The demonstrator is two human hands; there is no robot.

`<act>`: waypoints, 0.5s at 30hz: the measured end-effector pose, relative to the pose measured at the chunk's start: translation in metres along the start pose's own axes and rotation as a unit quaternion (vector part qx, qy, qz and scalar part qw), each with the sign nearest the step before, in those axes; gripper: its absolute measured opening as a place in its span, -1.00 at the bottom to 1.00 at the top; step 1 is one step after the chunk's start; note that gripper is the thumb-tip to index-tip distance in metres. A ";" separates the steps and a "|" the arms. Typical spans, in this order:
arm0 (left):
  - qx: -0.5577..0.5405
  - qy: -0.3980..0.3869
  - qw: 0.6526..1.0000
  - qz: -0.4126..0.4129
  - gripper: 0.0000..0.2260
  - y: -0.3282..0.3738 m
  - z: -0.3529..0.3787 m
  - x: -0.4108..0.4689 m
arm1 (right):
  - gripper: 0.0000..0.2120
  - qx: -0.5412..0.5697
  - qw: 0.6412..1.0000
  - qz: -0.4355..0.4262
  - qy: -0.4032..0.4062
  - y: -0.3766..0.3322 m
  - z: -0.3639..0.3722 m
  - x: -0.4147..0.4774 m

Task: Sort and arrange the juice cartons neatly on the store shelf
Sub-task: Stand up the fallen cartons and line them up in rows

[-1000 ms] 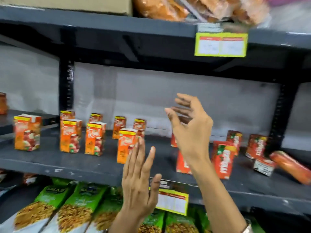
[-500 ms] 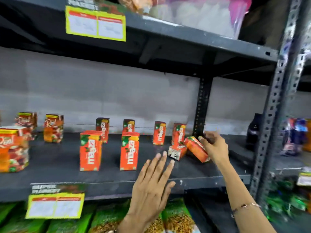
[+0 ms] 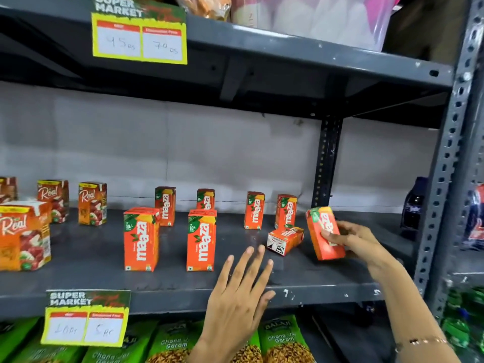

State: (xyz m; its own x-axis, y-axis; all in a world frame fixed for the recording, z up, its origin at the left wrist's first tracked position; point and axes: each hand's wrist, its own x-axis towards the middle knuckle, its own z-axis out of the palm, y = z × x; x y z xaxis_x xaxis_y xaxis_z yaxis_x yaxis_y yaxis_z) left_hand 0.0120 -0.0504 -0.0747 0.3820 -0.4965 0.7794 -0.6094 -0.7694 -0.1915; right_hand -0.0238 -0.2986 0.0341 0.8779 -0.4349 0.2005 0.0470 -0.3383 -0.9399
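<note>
My right hand (image 3: 352, 238) grips an orange Maaza carton (image 3: 323, 231), tilted with its top leaning left, over the right part of the grey shelf (image 3: 301, 281). Just left of it another Maaza carton (image 3: 285, 239) lies on its side. Several Maaza cartons stand upright: two in front (image 3: 141, 239) (image 3: 201, 239) and several behind (image 3: 165, 205) (image 3: 254, 209). Real cartons (image 3: 92, 203) (image 3: 23, 237) stand at the left. My left hand (image 3: 238, 299) hovers open at the shelf's front edge, fingers spread, holding nothing.
A dark upright post (image 3: 326, 163) stands behind the held carton and a perforated grey post (image 3: 442, 179) frames the right. Yellow price tags (image 3: 138, 38) (image 3: 85, 320) hang from shelf edges. Green snack bags (image 3: 285, 341) fill the shelf below. Dark bottles (image 3: 413, 205) stand at the far right.
The view swung right from the Real cartons to the Maaza cartons. My right hand reached the fallen carton at the right, took hold and raised it toward upright. My left hand stayed low, open.
</note>
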 end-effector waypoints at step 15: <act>-0.038 0.036 0.999 -0.012 -0.65 -0.025 0.000 -0.034 | -0.58 -0.114 0.985 -0.128 0.033 -0.017 0.110 -0.039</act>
State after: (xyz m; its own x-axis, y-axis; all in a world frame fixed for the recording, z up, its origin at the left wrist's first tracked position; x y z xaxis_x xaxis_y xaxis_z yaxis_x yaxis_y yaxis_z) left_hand 0.0148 -0.0141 -0.0963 0.3479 -0.4465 0.8244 -0.6521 -0.7470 -0.1294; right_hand -0.0066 -0.1837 0.0112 0.8177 -0.3618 0.4477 0.1483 -0.6191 -0.7711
